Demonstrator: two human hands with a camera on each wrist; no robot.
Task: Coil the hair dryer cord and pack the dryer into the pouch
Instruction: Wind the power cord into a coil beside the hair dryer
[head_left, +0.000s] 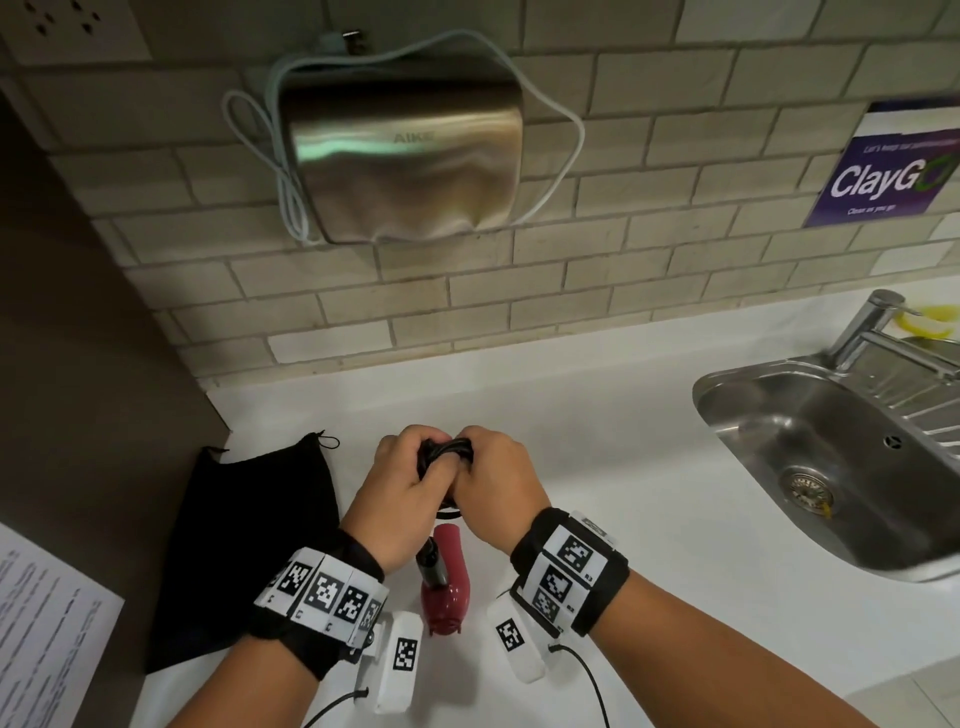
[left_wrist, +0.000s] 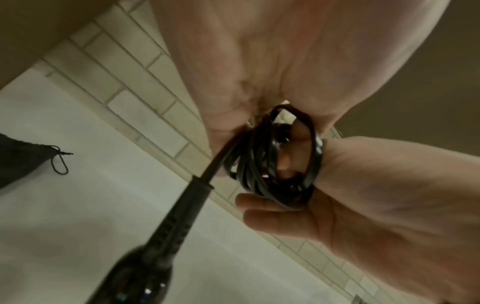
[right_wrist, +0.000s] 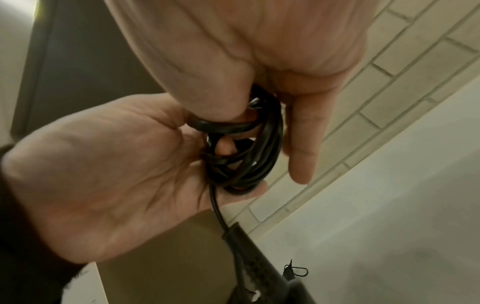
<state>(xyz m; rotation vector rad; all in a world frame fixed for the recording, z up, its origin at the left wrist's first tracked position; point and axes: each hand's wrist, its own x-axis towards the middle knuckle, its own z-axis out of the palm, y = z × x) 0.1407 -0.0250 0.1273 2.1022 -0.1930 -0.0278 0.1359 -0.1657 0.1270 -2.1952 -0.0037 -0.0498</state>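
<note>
The black cord (head_left: 447, 451) is wound into a small coil (left_wrist: 272, 164) held between both hands above the white counter (head_left: 597, 441). My left hand (head_left: 395, 499) grips the coil (right_wrist: 246, 156) from the left, and my right hand (head_left: 493, 488) grips it from the right with its thumb hooked through a loop. A short straight length of cord runs down to the black handle (left_wrist: 182, 216) of the red hair dryer (head_left: 444, 597), just below my wrists. I cannot tell whether the dryer rests on the counter. The black drawstring pouch (head_left: 249, 545) lies flat to the left.
A steel sink (head_left: 831, 467) with a tap (head_left: 867, 332) is set into the counter at the right. A metal hand dryer (head_left: 400, 161) with a white cable hangs on the tiled wall. A printed sheet (head_left: 47, 623) lies at the lower left beside a brown side wall.
</note>
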